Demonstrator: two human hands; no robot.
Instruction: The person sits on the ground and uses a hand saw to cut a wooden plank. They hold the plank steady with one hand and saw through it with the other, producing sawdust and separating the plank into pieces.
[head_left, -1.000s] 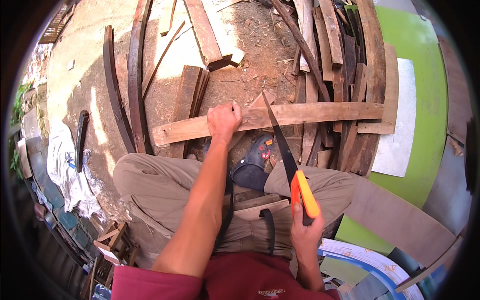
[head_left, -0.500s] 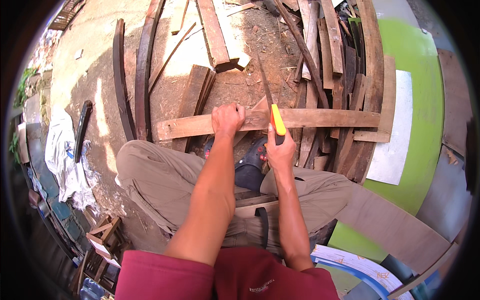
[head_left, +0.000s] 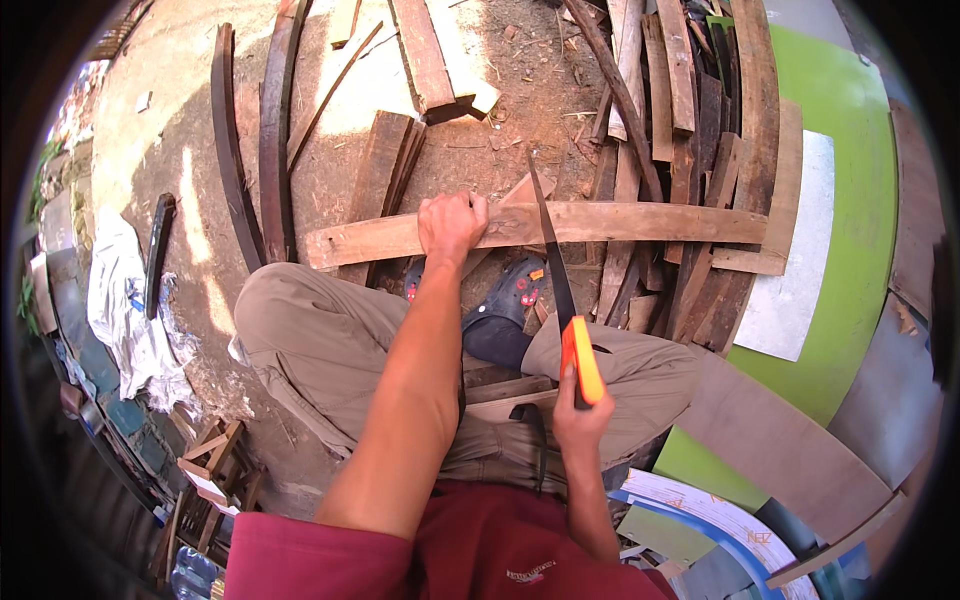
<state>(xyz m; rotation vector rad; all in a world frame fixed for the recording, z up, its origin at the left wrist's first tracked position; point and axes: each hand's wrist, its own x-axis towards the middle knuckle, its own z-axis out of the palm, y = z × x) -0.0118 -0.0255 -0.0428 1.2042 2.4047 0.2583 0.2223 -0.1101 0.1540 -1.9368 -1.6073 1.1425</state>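
Hands (head_left: 452, 225) clench plank (head_left: 650, 222) (left) and saw (head_left: 583, 358) (right), piled boards (head_left: 659, 95) and a shoe (head_left: 508, 292) close by.

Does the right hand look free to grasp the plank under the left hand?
Probably not: the right hand holds the saw by its handle, and would likely have to put it down before grasping the plank.

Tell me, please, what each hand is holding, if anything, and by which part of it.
The right hand holds a saw by its orange and yellow handle. The left hand grips a wooden plank left of the plank's middle.
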